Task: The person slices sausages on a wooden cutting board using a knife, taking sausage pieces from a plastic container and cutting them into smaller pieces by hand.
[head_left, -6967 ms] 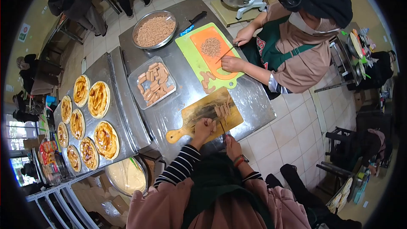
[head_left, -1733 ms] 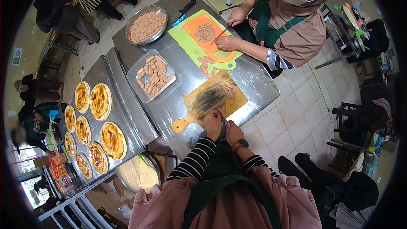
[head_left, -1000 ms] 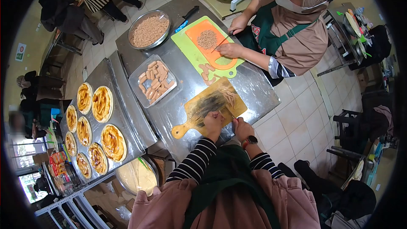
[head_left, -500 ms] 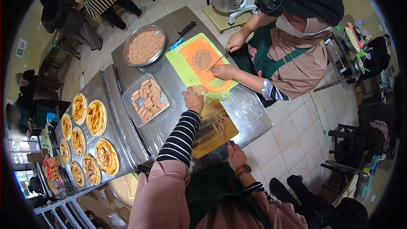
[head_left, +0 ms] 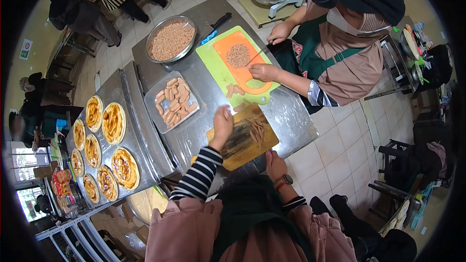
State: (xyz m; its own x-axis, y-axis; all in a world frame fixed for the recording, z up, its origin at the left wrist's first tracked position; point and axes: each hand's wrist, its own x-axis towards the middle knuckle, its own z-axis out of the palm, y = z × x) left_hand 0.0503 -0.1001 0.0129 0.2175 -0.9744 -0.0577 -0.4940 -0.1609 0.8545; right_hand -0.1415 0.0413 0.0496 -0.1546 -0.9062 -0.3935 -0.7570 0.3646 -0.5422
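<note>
My left hand (head_left: 223, 127) hovers at the left side of a wooden cutting board (head_left: 232, 153), its fingers curled in; whether anything is in them is hidden. Thin sausage strips (head_left: 257, 131) lie on the board's right part. By the board's near right corner, my right hand (head_left: 276, 166) is closed around something dark that I cannot make out. Beyond the wooden board, a few sausage pieces (head_left: 235, 90) rest on the lower end of a green cutting board (head_left: 213, 51). Left of my left hand stands a clear plastic tub (head_left: 152, 98) with several sausages (head_left: 174, 103).
Across the table, a co-worker (head_left: 335, 53) holds a knife over chopped sausage (head_left: 239, 56) on an orange board (head_left: 230, 43). A metal bowl (head_left: 149, 51) of minced filling and a black-handled knife (head_left: 221, 21) stand farther back. Several glazed round pastries (head_left: 114, 122) lie on the left.
My left hand has drawn back from the sausage pieces by the green board toward the wooden board's left side. The pieces there are now uncovered. My right hand has shifted slightly up in view.
</note>
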